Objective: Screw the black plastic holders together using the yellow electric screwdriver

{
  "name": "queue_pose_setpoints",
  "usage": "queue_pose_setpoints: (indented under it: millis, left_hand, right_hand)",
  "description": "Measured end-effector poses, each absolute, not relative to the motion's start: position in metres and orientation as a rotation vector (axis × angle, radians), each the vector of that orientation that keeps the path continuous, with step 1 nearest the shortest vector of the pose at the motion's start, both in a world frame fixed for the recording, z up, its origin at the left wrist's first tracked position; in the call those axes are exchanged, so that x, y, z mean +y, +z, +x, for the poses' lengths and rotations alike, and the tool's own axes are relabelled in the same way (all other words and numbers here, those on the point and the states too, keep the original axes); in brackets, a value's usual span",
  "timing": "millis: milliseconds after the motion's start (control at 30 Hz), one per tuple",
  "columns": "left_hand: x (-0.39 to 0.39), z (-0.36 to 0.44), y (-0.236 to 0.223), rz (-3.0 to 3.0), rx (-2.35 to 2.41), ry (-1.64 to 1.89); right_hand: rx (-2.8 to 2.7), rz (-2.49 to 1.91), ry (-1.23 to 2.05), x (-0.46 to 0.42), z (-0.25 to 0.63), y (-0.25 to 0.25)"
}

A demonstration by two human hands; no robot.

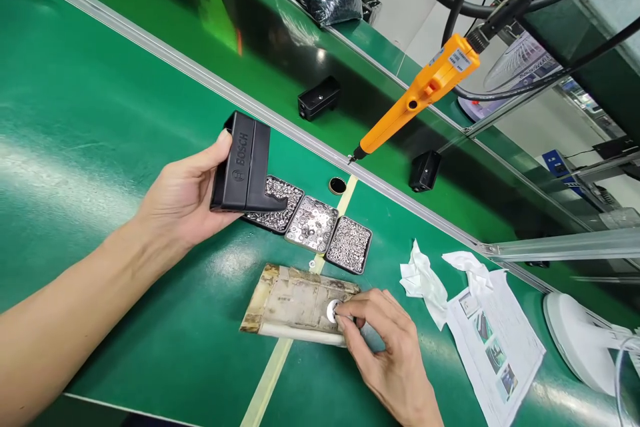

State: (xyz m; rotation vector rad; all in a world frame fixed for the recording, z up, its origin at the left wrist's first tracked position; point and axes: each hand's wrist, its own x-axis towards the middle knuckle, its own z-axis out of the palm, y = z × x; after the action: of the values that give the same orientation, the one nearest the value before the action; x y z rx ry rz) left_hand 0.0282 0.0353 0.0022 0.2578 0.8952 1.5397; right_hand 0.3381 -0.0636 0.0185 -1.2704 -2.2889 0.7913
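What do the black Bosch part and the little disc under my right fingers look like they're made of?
Black Bosch part in the left hand: likely moulded plastic, matte, with a raised logo and crisp edges. Disc under the right hand fingertips: probably metal, pale silvery with a dull shine, though too small to be certain.

Matt black plastic case [243, 167], shiny metal washers in the trays [313, 223], a worn taped block [295, 303], glossy green bench [100, 120], crumpled cloth [425, 280].

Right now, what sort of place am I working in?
Probably a factory assembly line: a green bench beside a conveyor, an orange electric screwdriver hanging on a cable, and trays of small fasteners next to a printed instruction sheet.
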Motion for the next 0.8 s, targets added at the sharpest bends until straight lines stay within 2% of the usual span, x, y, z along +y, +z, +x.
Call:
queue_pose_setpoints:
  millis: [533, 800]
  left_hand:
    - [0.0334, 0.0307, 0.0090, 0.213, 0.865, 1.528]
    - [0.0318, 0.0304, 0.0069, 0.222, 0.845, 1.526]
  right_hand:
    - [-2.231, -1.318, 0.908, -0.0626, 0.3388, 0.0171]
    - [-2.258, -1.364, 0.846, -0.0645, 0.3350, 0.0178]
